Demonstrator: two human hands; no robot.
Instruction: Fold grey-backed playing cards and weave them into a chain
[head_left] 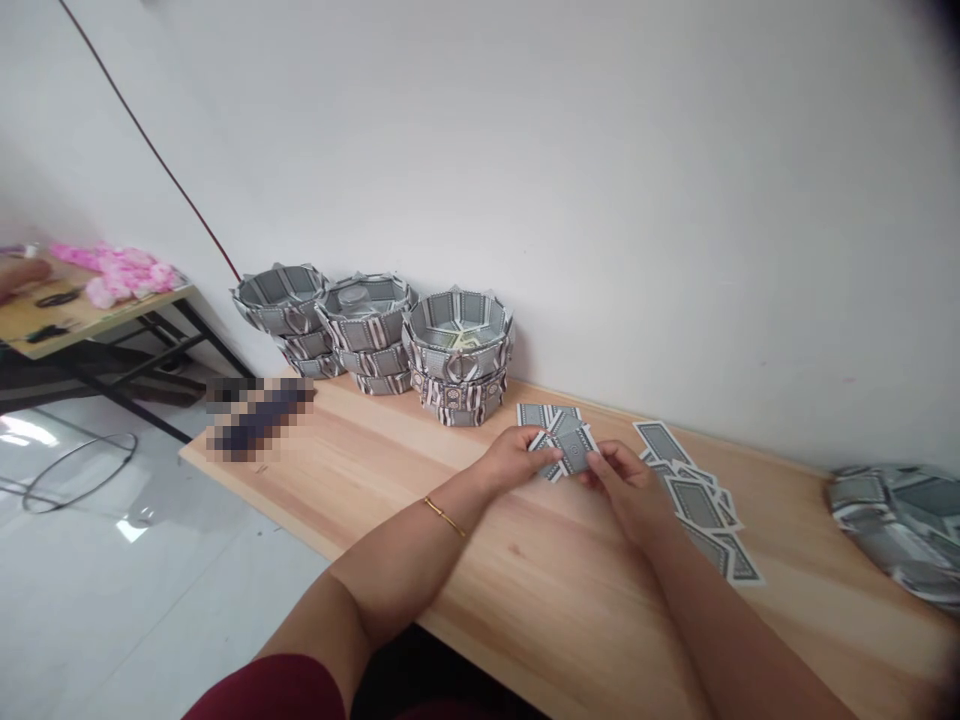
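Observation:
Over the wooden table (pixel 480 520), my left hand (pixel 517 456) pinches several grey patterned playing cards (pixel 574 450) that overlap at angles. At their right edge, my right hand (pixel 622 478) grips the same cards between thumb and fingers; its fingers are partly hidden behind them. Another playing card (pixel 531 412) shows just behind the held ones; whether it lies on the table or is held, I cannot tell. Right of my right hand lies a loose spread of playing cards (pixel 697 500), face down, some partly covered by my hand and forearm.
Three bowl-like stacks made of folded cards stand along the wall: a left stack (pixel 300 315), a middle stack (pixel 371 325) and a right stack (pixel 459 350). Another card bowl (pixel 904 530) sits at the far right. A co-worker's hand (pixel 22 275) shows at another table (pixel 90 320) with pink material (pixel 124 272).

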